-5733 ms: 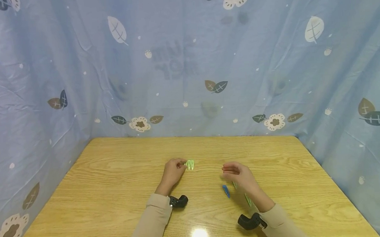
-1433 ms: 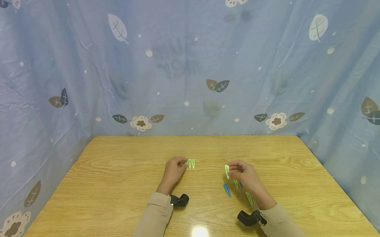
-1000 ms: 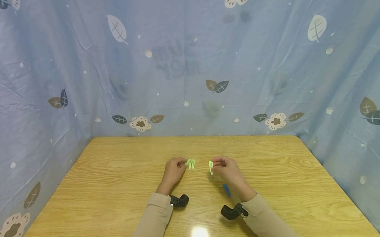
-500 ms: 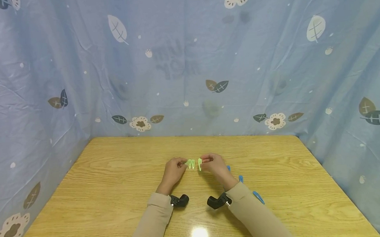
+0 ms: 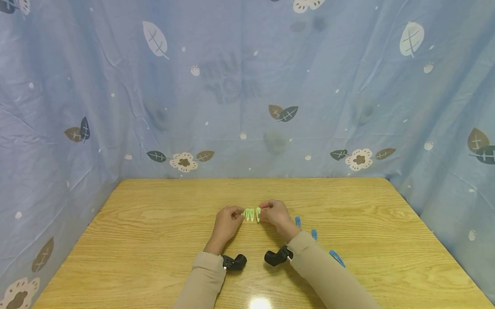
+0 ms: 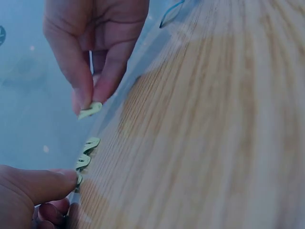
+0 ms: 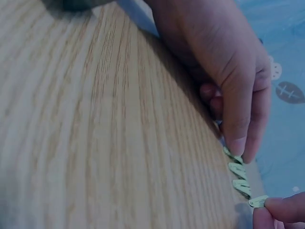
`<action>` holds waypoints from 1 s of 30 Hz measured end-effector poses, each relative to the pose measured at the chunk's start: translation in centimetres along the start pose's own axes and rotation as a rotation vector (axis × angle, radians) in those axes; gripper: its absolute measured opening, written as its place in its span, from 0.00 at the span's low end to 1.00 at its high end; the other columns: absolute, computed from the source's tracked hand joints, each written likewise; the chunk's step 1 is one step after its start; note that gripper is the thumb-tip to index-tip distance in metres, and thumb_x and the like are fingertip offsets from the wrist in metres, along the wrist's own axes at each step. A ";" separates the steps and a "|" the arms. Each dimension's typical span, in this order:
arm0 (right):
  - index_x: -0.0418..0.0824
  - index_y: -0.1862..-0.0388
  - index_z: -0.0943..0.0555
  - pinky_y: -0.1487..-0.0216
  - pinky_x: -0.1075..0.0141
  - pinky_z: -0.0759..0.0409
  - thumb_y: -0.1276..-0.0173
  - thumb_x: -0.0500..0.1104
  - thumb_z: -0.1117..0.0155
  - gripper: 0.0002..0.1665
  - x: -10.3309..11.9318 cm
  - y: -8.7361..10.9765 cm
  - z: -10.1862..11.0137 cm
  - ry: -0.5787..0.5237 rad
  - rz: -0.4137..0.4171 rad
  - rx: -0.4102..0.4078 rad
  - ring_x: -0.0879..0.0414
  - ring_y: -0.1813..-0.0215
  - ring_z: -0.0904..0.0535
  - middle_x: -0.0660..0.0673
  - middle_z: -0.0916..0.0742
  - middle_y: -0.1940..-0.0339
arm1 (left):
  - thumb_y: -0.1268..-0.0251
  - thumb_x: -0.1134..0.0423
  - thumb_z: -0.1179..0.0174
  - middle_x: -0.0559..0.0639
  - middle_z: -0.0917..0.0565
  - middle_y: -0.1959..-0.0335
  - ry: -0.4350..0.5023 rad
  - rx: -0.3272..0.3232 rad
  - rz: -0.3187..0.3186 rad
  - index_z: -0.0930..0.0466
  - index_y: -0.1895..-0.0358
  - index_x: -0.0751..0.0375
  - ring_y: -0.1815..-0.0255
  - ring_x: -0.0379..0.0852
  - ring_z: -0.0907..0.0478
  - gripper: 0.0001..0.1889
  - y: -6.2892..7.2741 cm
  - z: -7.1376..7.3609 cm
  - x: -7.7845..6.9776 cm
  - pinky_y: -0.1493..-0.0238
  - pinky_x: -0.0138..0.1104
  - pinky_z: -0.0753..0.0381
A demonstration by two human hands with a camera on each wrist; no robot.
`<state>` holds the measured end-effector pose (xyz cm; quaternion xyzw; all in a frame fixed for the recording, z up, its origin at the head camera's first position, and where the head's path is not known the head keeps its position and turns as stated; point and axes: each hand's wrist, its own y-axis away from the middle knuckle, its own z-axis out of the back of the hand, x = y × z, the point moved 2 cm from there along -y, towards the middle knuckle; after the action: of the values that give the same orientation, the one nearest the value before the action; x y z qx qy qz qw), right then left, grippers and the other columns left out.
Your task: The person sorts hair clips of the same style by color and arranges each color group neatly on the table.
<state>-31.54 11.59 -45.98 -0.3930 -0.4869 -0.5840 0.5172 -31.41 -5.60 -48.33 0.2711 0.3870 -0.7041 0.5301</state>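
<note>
Between the right hand's (image 5: 276, 213) thumb and fingers is a light green snap hair clip (image 5: 258, 214). In the left wrist view this clip (image 6: 90, 110) shows a little above the tabletop. To its left, two more green clips (image 5: 249, 214) lie side by side on the table. At the row's left end my left hand (image 5: 227, 222) pinches another green clip (image 7: 232, 153), partly hidden under the thumb and fingertips. The right wrist view shows the row of clips (image 7: 240, 187) running from the left fingertips toward the right hand's clip.
Three blue hair clips (image 5: 314, 235) lie in a slanting line beside the right forearm on the wooden table (image 5: 152, 253). A blue patterned curtain (image 5: 244, 89) hangs behind and on both sides. Each wrist wears a black camera mount (image 5: 235, 262).
My right hand has picked up a green clip at the right and carried it left, close to the row. The blue clips now show beside the forearm. My left hand has stayed in place.
</note>
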 end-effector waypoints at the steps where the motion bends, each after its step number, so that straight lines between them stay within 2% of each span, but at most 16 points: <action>1: 0.28 0.51 0.22 0.57 0.60 0.19 0.39 0.26 0.40 0.15 -0.1 -0.1 -0.1 0.007 0.002 -0.006 0.49 0.62 0.20 0.38 0.20 0.62 | 0.39 0.69 0.37 0.49 0.23 0.73 0.001 0.002 -0.002 0.15 0.55 0.66 0.74 0.41 0.31 0.10 0.0 0.0 0.0 0.72 0.33 0.29; 6: 0.29 0.53 0.21 0.59 0.60 0.19 0.39 0.26 0.40 0.14 -0.3 -0.4 -0.3 0.048 0.005 -0.026 0.50 0.64 0.20 0.38 0.20 0.64 | 0.40 0.70 0.37 0.49 0.23 0.73 0.012 0.002 -0.002 0.15 0.55 0.66 0.74 0.41 0.31 0.10 0.1 0.0 0.0 0.72 0.32 0.29; 13: 0.31 0.56 0.18 0.70 0.65 0.23 0.42 0.26 0.37 0.14 -0.1 -0.6 -0.8 0.187 0.039 -0.081 0.54 0.70 0.22 0.41 0.18 0.66 | 0.41 0.71 0.36 0.49 0.23 0.73 0.011 -0.007 -0.014 0.15 0.55 0.66 0.74 0.41 0.31 0.10 0.1 0.1 0.0 0.72 0.32 0.29; 25: 0.31 0.62 0.18 0.73 0.66 0.23 0.44 0.27 0.40 0.10 0.6 -0.3 -1.1 0.324 0.083 -0.104 0.55 0.73 0.21 0.41 0.16 0.69 | 0.41 0.71 0.36 0.49 0.23 0.73 0.005 -0.017 -0.019 0.15 0.56 0.67 0.74 0.41 0.32 0.10 0.1 0.1 -0.1 0.71 0.32 0.30; 30: 0.32 0.63 0.18 0.73 0.66 0.24 0.44 0.28 0.38 0.09 0.8 -0.2 -1.2 0.350 0.088 -0.125 0.55 0.73 0.21 0.41 0.16 0.69 | 0.42 0.71 0.35 0.49 0.24 0.74 0.002 -0.021 -0.024 0.15 0.56 0.66 0.73 0.41 0.31 0.10 0.0 0.1 0.0 0.71 0.32 0.30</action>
<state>-31.85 10.22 -45.50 -0.3379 -0.3344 -0.6493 0.5937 -31.42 -5.71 -48.28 0.2614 0.3980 -0.7059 0.5243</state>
